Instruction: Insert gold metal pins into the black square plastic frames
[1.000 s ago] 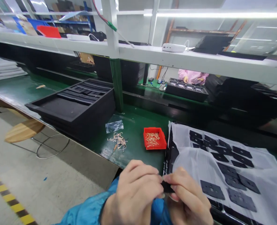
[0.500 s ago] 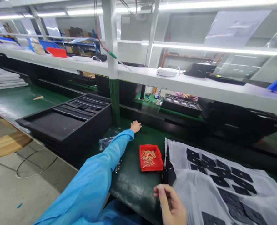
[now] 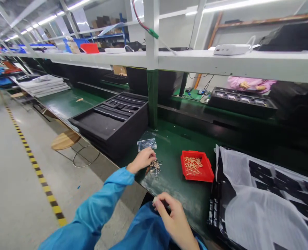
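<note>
Round light-wood stool [image 3: 65, 139]: stands at the near edge of the dark green table [image 3: 169, 139]; anything knocked over that edge could drop to the floor here.
Black rectangular foam-lined box [image 3: 102, 119]: sits on the table left of both hands; its tall side wall stands in the way of a leftward swing.
Left hand [image 3: 143, 159]: reaches from a bright blue sleeve, fingers bent down at a loose pile of thin pale and dark pieces [image 3: 155, 167]; the fingertips are partly hidden, so I cannot tell whether the grip has pinched one.
Crinkled transparent plastic bag [image 3: 146, 144]: lies just beyond the left hand; if brushed, it might drag pieces along.
Pile: rests on the table near its front edge; tangled pieces may lift together or scatter if picked hastily.
Right hand [image 3: 172, 214]: hangs near the front edge, fingers curled, thumb close to forefinger; whether its grip holds something small, I cannot tell.
Shallow red plastic tray [image 3: 208, 171]: stands right of the pile, holding thin pale pieces [image 3: 193, 165]; a sweeping forearm could tip it.
Black tray under a rumpled white translucent sheet [image 3: 258, 215]: lies just beside the red tray; a cuff catching the sheet could shift the flat black plates [image 3: 260, 169].
</note>
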The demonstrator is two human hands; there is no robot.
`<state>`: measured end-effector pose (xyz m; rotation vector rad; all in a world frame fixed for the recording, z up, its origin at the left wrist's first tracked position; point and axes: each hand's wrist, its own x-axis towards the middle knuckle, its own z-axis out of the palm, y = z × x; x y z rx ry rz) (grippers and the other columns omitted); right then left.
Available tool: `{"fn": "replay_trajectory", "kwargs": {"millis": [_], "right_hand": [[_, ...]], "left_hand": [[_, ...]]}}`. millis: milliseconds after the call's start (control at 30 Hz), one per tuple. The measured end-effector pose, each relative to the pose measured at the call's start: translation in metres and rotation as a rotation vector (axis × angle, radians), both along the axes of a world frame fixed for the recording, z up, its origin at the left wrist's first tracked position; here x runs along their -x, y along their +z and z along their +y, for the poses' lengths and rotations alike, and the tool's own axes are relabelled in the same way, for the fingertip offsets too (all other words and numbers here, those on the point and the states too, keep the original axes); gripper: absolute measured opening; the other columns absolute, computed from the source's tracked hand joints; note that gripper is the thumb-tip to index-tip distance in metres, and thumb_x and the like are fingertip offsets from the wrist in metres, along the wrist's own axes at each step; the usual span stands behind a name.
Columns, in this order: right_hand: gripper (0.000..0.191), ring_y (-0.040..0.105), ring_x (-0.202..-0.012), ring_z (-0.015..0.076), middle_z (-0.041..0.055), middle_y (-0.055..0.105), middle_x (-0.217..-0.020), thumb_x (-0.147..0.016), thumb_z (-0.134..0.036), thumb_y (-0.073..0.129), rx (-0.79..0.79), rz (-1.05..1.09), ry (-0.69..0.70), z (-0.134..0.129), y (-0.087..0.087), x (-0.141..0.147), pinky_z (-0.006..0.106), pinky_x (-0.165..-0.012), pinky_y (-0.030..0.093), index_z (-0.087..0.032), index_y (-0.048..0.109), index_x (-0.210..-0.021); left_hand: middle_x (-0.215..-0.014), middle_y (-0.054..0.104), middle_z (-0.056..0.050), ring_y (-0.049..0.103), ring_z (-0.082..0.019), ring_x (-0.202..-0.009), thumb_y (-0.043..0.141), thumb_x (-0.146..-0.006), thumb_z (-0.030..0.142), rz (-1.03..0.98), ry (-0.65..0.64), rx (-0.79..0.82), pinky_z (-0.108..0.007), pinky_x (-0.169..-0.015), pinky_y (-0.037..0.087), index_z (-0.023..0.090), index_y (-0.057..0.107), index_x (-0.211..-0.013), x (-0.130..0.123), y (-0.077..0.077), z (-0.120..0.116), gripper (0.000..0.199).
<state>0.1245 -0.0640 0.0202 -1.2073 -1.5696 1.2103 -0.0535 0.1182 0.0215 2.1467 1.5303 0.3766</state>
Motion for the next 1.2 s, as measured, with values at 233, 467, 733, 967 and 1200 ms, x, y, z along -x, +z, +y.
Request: {"fn": "replay_trajectory", "kwargs": {"millis": [233, 467, 733, 967, 1200], "right_hand": [[0.032, 0.071, -0.073, 0.0157, 0.0003, 0.074, -0.077, -0.102, -0.041, 0.054, -0.091, -0.096, -0.017, -0.008, 0.001, -0.01, 0.021, -0.068, 0.053, -0.022, 0.07, -0.082], [0.029, 0.071, -0.071, 0.0147, 0.0008, 0.073, -0.078, -0.104, -0.04, 0.053, -0.207, -0.147, -0.356, 0.013, 0.011, -0.027, 0.022, -0.066, 0.055, -0.022, 0.07, -0.088], [0.022, 0.07, -0.082, 0.0177, 0.007, 0.074, -0.102, -0.101, -0.035, 0.056, -0.333, -0.202, -0.442, 0.042, 0.008, -0.013, 0.032, -0.078, 0.057, -0.02, 0.069, -0.111], [0.019, 0.071, -0.09, 0.0202, 0.0066, 0.075, -0.099, -0.101, -0.03, 0.055, -0.422, -0.23, -0.388, 0.038, 0.01, -0.02, 0.034, -0.081, 0.058, -0.021, 0.072, -0.106], [0.02, 0.072, -0.092, 0.0192, 0.007, 0.075, -0.1, -0.102, -0.023, 0.053, -0.446, -0.2, -0.362, 0.039, 0.012, -0.023, 0.033, -0.084, 0.06, -0.021, 0.073, -0.106]], "left_hand": [[-0.13, 0.064, -0.01, 0.057, -0.03, -0.126, 0.071, -0.095, 0.031, -0.254, 0.302, -0.022, -0.056, -0.109, 0.045, 0.015, 0.068, -0.11, -0.066, -0.027, -0.017, 0.022], [-0.104, 0.067, -0.009, 0.061, -0.026, -0.108, 0.07, -0.091, 0.048, -0.9, 0.454, 0.154, -0.036, -0.091, 0.05, 0.017, 0.066, -0.085, -0.069, -0.002, -0.032, 0.031], [-0.087, 0.07, -0.007, 0.064, -0.016, -0.078, 0.093, -0.06, 0.053, -1.499, 0.499, 0.604, -0.027, -0.067, 0.051, 0.013, 0.076, -0.081, -0.084, 0.033, -0.095, 0.048], [-0.08, 0.07, -0.003, 0.061, -0.01, -0.07, 0.1, -0.054, 0.043, -1.628, 0.57, 0.697, -0.02, -0.058, 0.045, 0.011, 0.077, -0.077, -0.088, 0.038, -0.101, 0.045], [-0.076, 0.068, -0.002, 0.058, -0.009, -0.066, 0.1, -0.053, 0.043, -1.632, 0.569, 0.694, -0.019, -0.056, 0.044, 0.01, 0.077, -0.077, -0.092, 0.037, -0.1, 0.046]]}}
